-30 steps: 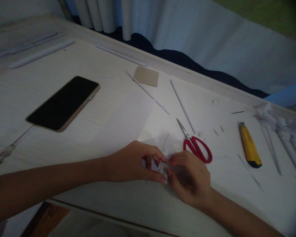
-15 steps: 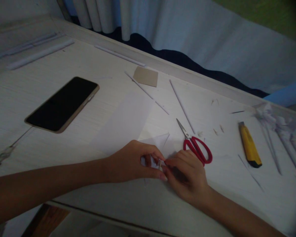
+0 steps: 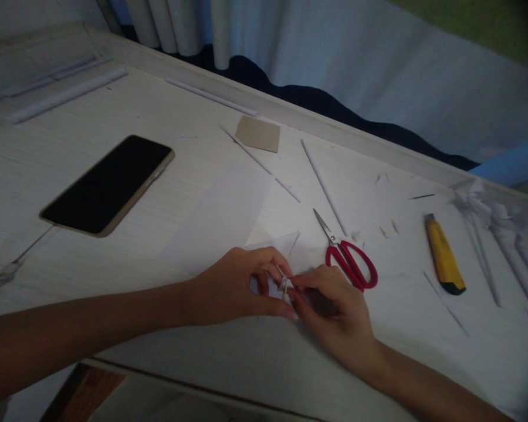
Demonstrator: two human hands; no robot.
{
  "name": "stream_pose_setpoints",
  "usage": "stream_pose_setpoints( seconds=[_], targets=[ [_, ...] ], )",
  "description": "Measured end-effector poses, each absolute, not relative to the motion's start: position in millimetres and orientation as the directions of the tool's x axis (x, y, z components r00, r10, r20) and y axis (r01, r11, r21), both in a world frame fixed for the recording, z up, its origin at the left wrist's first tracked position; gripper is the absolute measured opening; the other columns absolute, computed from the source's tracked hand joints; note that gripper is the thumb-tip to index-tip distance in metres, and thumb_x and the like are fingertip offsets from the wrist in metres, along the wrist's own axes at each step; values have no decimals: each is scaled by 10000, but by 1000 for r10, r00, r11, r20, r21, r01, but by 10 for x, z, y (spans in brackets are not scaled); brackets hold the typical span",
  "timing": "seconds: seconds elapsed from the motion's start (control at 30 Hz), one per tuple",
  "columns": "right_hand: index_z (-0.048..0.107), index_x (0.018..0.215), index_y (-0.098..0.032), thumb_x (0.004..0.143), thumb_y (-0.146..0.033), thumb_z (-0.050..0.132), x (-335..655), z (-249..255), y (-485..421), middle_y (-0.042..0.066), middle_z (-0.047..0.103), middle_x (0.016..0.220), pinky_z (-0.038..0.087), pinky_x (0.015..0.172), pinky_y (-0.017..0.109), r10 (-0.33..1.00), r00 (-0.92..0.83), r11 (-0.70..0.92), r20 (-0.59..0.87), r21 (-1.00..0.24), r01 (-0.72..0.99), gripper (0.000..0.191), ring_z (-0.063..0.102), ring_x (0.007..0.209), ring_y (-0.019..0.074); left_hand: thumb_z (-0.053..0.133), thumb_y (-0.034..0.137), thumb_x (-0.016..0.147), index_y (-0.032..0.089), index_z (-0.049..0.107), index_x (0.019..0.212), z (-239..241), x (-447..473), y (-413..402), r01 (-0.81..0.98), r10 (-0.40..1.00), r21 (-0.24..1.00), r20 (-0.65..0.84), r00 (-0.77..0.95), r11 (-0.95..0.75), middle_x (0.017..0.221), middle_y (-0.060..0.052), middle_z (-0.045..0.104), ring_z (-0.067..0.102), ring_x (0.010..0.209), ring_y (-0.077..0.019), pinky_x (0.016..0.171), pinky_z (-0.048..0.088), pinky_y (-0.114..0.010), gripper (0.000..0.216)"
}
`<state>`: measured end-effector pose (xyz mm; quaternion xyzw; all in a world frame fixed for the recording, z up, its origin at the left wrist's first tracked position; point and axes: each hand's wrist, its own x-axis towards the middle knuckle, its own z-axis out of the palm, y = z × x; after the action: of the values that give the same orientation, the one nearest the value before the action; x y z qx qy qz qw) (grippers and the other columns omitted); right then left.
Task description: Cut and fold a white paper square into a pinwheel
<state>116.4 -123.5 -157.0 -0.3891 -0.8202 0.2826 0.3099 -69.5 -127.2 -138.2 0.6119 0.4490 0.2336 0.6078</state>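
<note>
Both our L hand [image 3: 237,284] & R hand [image 3: 338,305] pinch sm. white pc. [image 3: 285,286]. We've red scissors [image 3: 351,265] at R's 12 o'clock.

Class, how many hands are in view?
2: the left hand at lower centre and the right hand beside it, their fingertips at a small pale piece. No others show.

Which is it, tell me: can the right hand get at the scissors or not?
Probably yes: the scissors lie right beside the right hand, with nothing seen in between. It pinches a white piece, though, so it would likely have to let go first.
</note>
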Motion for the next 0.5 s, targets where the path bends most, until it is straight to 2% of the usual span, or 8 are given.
stream_pose_setpoints(
  seconds=[0.2, 0.5],
  targets=[
    [574, 787, -187, 690, -141, 582, 1162, -1580, -1254, 14, 594, 707, 399, 575, 314, 848, -472, 467, 239, -758, 455, 107, 521, 651, 151, 696, 280, 608, 155, 503, 898, -1380, -682, -1284, 254, 836, 957, -254, 486, 143, 778, 10, 635, 548, 604, -81, 509, 407, -166, 370],
    [573, 762, -184, 709, -113, 562, 1170, -1538, -1218, 3, 594, 663, 371, 573, 310, 820, -518, 509, 245, -726, 463, 90, 512, 628, 138, 688, 323, 610, 165, 506, 882, -1389, -693, -1280, 306, 829, 946, -257, 496, 110, 795, 6, 628, 563, 617, -91, 515, 411, -171, 364]
  ],
)
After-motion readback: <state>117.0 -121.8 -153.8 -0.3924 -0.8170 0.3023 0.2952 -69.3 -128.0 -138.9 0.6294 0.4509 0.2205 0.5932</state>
